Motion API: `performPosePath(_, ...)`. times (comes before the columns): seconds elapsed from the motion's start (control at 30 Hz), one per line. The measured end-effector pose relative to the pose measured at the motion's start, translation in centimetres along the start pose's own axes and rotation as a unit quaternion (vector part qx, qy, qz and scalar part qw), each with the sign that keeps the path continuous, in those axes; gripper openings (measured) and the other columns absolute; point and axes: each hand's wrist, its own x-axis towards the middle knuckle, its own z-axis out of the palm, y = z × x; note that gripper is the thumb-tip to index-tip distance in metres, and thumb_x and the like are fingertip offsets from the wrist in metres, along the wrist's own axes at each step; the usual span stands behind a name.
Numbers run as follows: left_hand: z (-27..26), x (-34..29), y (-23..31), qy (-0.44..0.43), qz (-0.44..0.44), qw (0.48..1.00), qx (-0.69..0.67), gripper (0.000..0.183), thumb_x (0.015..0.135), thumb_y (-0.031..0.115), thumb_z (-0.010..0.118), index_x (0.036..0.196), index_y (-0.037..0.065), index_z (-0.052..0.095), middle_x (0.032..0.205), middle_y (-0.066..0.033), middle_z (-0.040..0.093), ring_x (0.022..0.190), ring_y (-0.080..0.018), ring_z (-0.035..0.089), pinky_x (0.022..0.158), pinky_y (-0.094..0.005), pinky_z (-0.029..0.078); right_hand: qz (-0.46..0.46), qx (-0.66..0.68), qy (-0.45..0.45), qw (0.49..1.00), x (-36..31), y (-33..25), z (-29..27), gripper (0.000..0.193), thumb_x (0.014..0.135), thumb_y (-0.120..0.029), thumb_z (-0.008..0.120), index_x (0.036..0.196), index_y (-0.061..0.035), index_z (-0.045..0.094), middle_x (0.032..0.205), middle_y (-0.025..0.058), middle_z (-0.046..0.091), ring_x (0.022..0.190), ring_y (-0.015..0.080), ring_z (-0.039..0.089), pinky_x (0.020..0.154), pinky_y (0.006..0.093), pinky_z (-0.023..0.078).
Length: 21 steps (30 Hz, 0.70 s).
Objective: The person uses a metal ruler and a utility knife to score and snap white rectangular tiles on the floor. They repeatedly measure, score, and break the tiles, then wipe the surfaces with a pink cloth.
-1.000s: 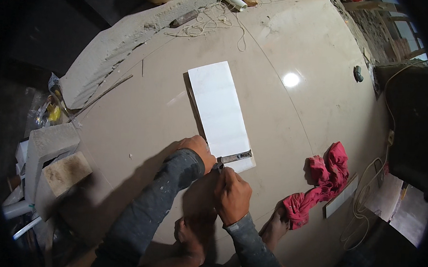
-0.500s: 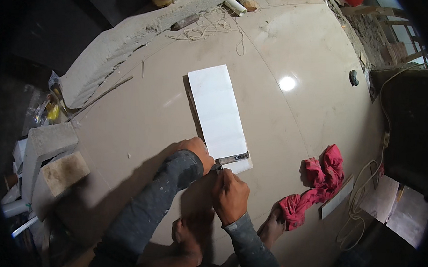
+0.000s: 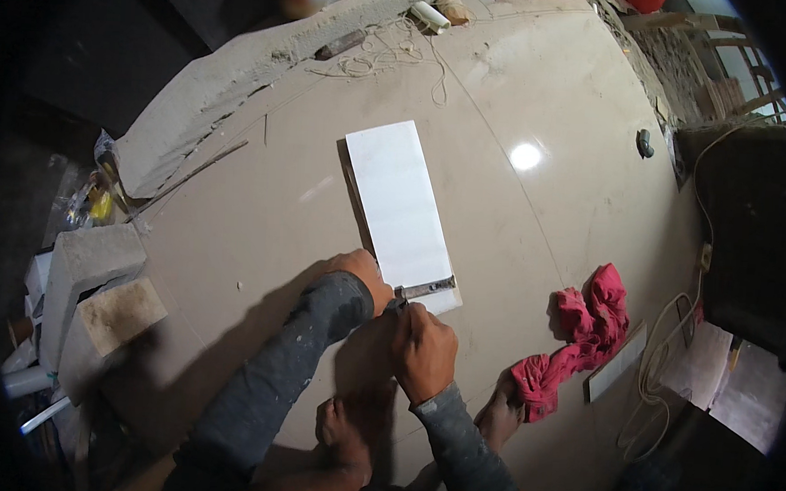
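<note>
A long white tile [image 3: 395, 197] lies lengthwise away from me, slightly raised, with a shadow along its left side. Across its near end sits a short, flat metal bar [image 3: 430, 287] with dark marks, like the blade of a square. My left hand [image 3: 362, 277] is closed at the tile's lower left edge, its fingers at the bar's left end. Just right of it and nearer to me, my right hand [image 3: 425, 352] pinches something small by that same end. A dark bit shows between the hands, but the fingers hide what it is.
A red cloth [image 3: 574, 344] lies to the right beside a narrow tile strip [image 3: 616, 362] and a looped cable [image 3: 656, 393]. Concrete blocks [image 3: 99, 266] stand at left. String [image 3: 376, 58] and a white pipe piece [image 3: 430, 16] lie at the far side. My bare feet are close below.
The metal bar has tipped a little, showing a narrower face, and its right end sits slightly higher. Both hands stay almost in place; my right hand has shifted up slightly.
</note>
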Motion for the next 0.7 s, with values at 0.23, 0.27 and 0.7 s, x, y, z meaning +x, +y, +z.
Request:
performPosePath(0.23,-0.3,-0.5,0.5,-0.013,-0.016,1.000,-0.014,0.025,0.087,0.030,0.083,0.090,0.006,0.079,0.086,-0.0113,0.080,0.089,-0.0262,0.077,0.087,-0.0398,0.059,-0.013,0.009,0.008,1.000,-0.2,0.4,0.0,0.004,0.090,0.000,0.064,0.088,0.0020,0.066,0.074,0.0231,0.065,0.065,0.0419,0.067,0.058,0.0449,0.050)
performPosePath(0.27,-0.5,-0.5,0.5,-0.008,-0.011,1.000,-0.017,0.026,0.087,0.031,0.083,0.089,0.006,0.079,0.086,-0.0117,0.080,0.090,-0.0270,0.077,0.087,-0.0403,0.059,-0.005,0.008,0.011,1.000,-0.2,0.3,-0.4,0.004,0.091,-0.003,0.066,0.090,0.0010,0.067,0.076,0.0227,0.066,0.066,0.0422,0.067,0.060,0.0465,0.051)
performPosePath(0.7,5.0,-5.2,-0.7,0.156,0.115,0.981,0.028,0.014,0.074,0.014,0.071,0.084,0.009,0.079,0.091,-0.0251,0.075,0.096,-0.0470,0.070,0.097,-0.0544,0.052,-0.016,-0.147,-0.022,0.989,11.6,-1.3,-0.8,0.084,0.077,-0.046,0.088,0.127,0.0098,0.050,0.121,0.0295,0.052,0.084,0.0453,0.070,0.074,0.0522,0.060)
